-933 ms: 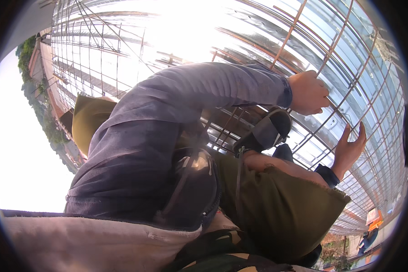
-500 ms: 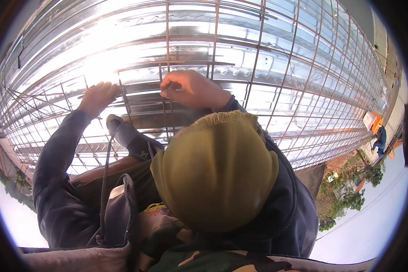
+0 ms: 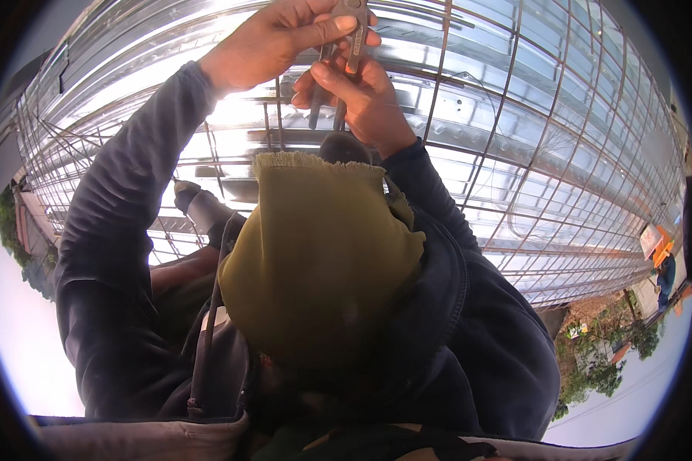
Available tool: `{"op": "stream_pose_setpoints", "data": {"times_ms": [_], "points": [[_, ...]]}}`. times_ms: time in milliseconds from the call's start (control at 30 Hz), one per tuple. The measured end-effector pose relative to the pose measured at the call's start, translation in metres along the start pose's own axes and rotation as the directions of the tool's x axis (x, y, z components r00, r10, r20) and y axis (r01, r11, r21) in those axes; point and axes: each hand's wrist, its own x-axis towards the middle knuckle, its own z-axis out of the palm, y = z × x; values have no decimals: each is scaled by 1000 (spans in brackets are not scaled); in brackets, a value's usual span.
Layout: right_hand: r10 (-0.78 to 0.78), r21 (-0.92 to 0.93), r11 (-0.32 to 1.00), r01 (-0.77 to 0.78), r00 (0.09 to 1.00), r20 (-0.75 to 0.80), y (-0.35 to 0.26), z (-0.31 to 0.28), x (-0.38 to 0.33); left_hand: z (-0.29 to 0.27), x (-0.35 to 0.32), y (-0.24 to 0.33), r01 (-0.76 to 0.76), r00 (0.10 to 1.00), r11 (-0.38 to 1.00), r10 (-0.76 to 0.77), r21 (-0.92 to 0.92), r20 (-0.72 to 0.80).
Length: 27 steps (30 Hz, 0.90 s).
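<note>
A: Left hand is closed on the pliers, thumb on top. Right?
B: Right hand is at their near end. Can't tell if closed.
A: Pliers where?
B: Far side, above the steel mesh, between both hands.
A: Change?
B: Hands were apart over the mesh; now they've met. Looks like pliers get the attention.

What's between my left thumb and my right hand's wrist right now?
In the head view, dark pliers lie there: the left thumb presses on them, and the right hand is at their lower part.
</note>
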Motion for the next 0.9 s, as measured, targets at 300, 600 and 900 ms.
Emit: {"op": "stream_pose_setpoints", "data": {"times_ms": [300, 600, 900], "points": [[153, -150, 964, -219, 920, -360, -37, -88, -124, 123, 89, -77, 250, 957, 872, -290, -421, -32], [-249, -623, -654, -429, 900, -358, -77, -57, -153, 251, 91, -96, 205, 913, 466, -407, -861, -2], [-124, -259, -926, -274, 870, -477, -87, -56, -96, 234, 133, -95, 218, 921, 275, -376, -936, 105]]}}
